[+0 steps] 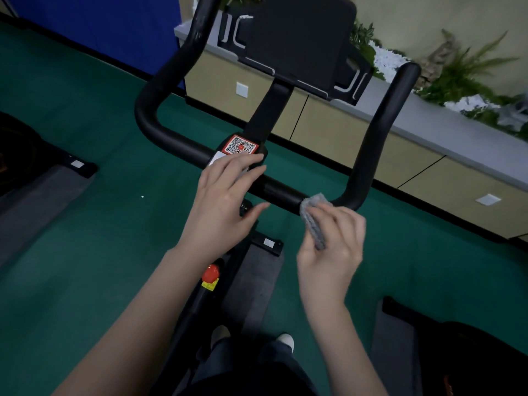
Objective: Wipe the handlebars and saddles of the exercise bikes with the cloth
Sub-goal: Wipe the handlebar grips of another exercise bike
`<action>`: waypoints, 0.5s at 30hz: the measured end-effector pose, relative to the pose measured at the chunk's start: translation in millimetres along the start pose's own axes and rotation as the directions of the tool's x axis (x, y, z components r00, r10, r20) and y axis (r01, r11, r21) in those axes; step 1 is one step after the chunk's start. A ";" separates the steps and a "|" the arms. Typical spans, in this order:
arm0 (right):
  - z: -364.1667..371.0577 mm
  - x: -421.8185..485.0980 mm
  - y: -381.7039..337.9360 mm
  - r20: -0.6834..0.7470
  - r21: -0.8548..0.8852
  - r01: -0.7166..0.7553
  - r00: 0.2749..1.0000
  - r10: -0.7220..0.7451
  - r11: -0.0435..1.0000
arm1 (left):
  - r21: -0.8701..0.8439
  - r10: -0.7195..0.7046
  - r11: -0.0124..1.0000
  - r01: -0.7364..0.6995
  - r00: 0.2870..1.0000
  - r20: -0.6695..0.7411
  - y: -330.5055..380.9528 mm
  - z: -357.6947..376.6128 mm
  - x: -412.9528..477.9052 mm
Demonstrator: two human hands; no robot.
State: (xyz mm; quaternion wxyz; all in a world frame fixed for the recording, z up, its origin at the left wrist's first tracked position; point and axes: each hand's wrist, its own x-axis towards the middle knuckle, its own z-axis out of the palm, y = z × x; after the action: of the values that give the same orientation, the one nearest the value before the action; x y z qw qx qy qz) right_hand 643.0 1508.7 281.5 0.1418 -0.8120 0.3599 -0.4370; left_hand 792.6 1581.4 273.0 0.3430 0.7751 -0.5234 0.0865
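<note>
Currently right hand [331,247] pinches the folded cloth [313,221] against the handlebar [280,191] near its right bend. Left hand [225,195], fingers straight, rests at the bar's centre. Risk: small contact patch, so the far upright grips may get skipped.

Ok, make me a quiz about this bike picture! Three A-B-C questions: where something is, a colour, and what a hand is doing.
1. Where does the cloth touch the handlebar?
A) by its right bend
B) by its left bend
C) at a top tip

2. What colour is the floor?
A) green
B) red
C) white

3. What is the left hand doing?
A) holding the cloth
B) open, holding nothing
C) making a fist

Answers:
1 A, the right hand holds the cloth against the bar beside the right bend.
2 A, it is green wherever it shows.
3 B, its fingers are straight and empty.
</note>
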 end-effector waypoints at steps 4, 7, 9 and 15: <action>6.0 10.9 -22.2 0.121 -0.029 0.130 0.985 -0.126 0.991 | -0.044 -0.027 0.999 0.027 1.000 -0.005 -1.0 -1.2 -0.3; 10.6 22.8 -37.0 0.263 -0.061 0.187 0.950 -0.165 0.980 | -0.078 -0.026 0.997 0.025 1.000 -0.015 -2.6 -2.8 0.0; 10.2 30.7 -40.3 0.352 -0.077 0.196 0.923 -0.158 0.977 | -0.101 -0.007 0.995 0.004 1.000 -0.027 -4.8 -4.1 -0.4; -0.1 45.4 -30.0 0.436 -0.057 0.154 0.893 -0.114 0.986 | -0.150 -0.012 0.989 0.011 1.000 -0.004 -9.5 -6.3 -0.9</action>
State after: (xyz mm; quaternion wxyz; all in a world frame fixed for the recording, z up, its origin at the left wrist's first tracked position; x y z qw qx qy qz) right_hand 673.1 1497.5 325.5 0.1508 -0.9169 0.2820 -0.2388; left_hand 801.9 1588.1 273.1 0.4023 0.7499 -0.5231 0.0467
